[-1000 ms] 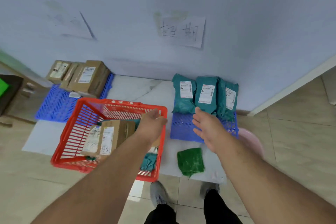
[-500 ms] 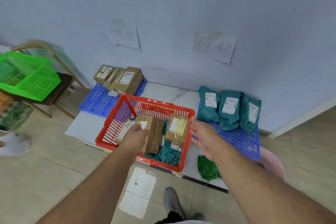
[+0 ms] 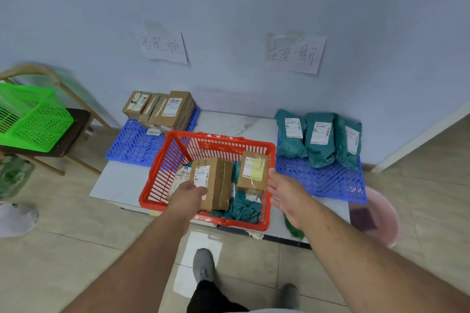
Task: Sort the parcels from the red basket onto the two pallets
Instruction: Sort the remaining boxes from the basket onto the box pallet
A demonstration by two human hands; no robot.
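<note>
my left hand (image 3: pixel 189 192) rests on the near end of the big box (image 3: pixel 212 187) in the red basket (image 3: pixel 162 173), fingers curled at its edge; full grip not confirmed. right hand (image 3: pixel 286 192) spread, empty, beside the basket's right rim. best to get the thumb under before lifting, likely to the left pallet (image 3: pixel 134 145). count: two pallets; right pallet (image 3: pixel 328 178) carries three teal bags (image 3: pixel 319 138); the basket shows three boxes.

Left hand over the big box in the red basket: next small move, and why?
Probably close the left hand on the tall cardboard box and lift it. Fingers already rest on its near end; the right hand hangs open; boxes already sit on the left pallet.
</note>
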